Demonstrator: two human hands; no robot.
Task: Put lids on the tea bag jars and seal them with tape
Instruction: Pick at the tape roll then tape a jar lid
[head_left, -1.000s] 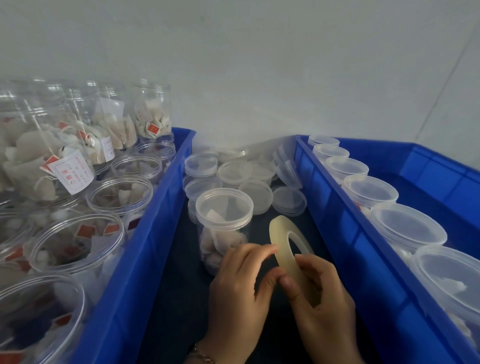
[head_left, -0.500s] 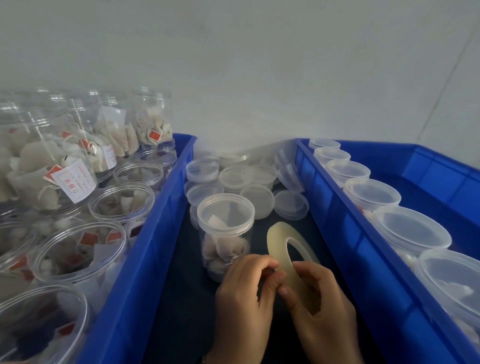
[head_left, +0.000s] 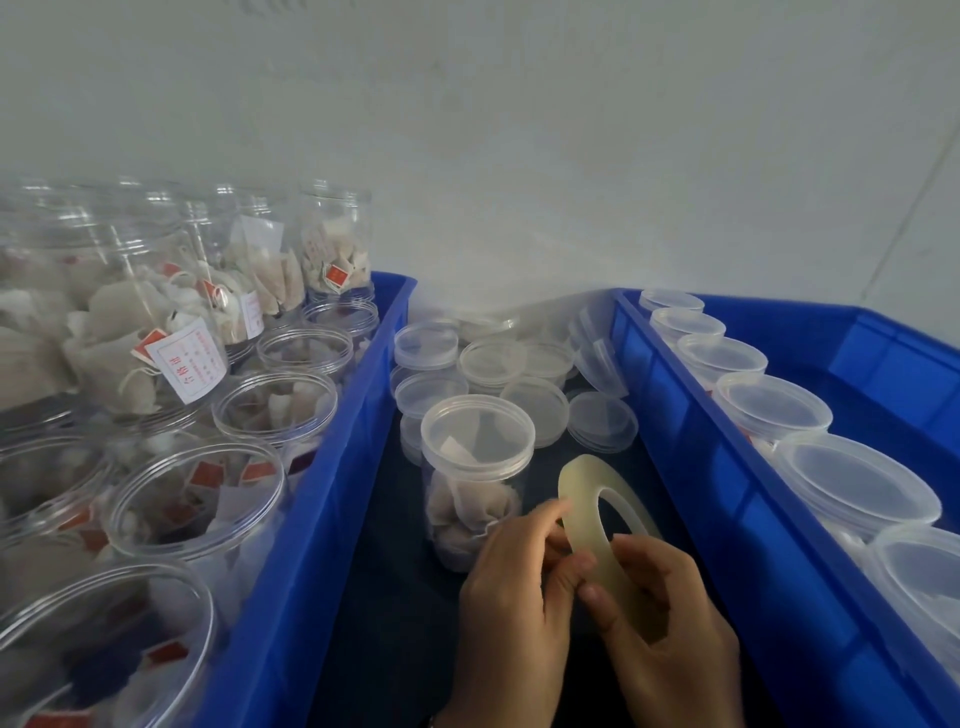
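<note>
Dark, near-black tabletop runs as a strip between two blue plastic crates, all pushed up against a plain pale wall. On that strip stands one clear plastic jar of tea bags, upright, its translucent round lid already on. Behind it lies a loose heap of spare translucent lids, about ten, some stacked. The left blue crate holds open jars of tea bags without lids; at least ten show. The right blue crate holds a row of seven lidded jars. Just beside the standing jar, the right hand grips a flat, pale yellowish roll of tape held on edge, while the left hand pinches at its rim, fingers curled.
</note>
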